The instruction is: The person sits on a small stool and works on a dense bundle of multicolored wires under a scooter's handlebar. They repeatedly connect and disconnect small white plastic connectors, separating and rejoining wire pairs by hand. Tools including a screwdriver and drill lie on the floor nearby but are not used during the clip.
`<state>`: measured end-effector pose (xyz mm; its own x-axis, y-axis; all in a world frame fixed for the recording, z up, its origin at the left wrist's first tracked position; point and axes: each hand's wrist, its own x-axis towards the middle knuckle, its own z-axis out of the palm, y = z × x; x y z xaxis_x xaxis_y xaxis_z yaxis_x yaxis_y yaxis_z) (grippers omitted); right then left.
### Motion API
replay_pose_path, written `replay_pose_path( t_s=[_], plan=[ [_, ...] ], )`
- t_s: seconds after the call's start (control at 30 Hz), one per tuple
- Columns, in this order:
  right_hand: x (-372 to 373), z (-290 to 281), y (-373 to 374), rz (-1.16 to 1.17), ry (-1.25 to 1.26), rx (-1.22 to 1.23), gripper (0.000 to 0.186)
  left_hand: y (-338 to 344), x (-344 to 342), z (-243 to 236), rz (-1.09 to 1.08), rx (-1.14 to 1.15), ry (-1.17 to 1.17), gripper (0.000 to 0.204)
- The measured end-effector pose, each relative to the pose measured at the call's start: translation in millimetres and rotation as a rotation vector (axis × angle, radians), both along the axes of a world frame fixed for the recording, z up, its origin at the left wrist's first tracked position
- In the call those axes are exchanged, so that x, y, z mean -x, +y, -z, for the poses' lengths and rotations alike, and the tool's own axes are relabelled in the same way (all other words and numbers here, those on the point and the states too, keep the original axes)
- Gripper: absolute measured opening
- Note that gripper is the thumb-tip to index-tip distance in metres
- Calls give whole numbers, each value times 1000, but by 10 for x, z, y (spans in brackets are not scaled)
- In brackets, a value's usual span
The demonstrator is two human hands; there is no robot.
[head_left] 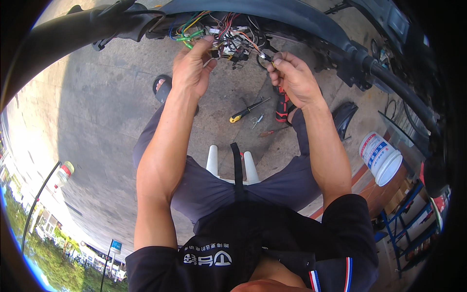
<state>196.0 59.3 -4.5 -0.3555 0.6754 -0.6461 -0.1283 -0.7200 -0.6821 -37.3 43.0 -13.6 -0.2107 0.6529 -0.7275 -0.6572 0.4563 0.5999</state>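
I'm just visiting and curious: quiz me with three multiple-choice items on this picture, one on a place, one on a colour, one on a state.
1. Where does the yellow-handled screwdriver lie?
A. on the ground between the person's knees
B. on the white stool
C. in the left hand

2. What colour is the tub at the right?
A. black
B. white with a blue and red label
C. green

3. What is the right hand doing?
A. resting flat on a knee
B. pinching a wire end from the wire bundle
C. holding the tub

Answers: 1 A, it lies on the concrete ahead of the stool; 2 B, white walls with a coloured label; 3 B, its fingertips close on the wire.
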Motion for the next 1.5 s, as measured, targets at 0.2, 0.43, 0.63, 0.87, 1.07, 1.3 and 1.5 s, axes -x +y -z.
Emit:
replay_pose_path(
  t_s=[0.2,0.43,0.63,0.87,1.07,1.3,1.5],
  plan=[
    [-3,8,-4,-6,-9,-3,8,-9,3,5,1,1,40,21],
    [-14,-7,20,-48,-87,-53,9,-10,-11,28,-50,19,33,22],
    [19,-36,23,-190,-253,-182,16,-16,12,47,-27,-11,24,22],
    [16,-71,22,-357,-283,-290,23,-32,15,35,-42,-22,16,21],
    [-26,-87,38,-194,-153,-233,24,-27,16,35,-46,-19,27,21],
    [-68,-22,37,-169,-163,-212,22,-26,25,36,-60,-13,25,19],
    [-37,8,4,-395,-463,-402,20,-19,24,19,-50,3,34,16]
  ],
)
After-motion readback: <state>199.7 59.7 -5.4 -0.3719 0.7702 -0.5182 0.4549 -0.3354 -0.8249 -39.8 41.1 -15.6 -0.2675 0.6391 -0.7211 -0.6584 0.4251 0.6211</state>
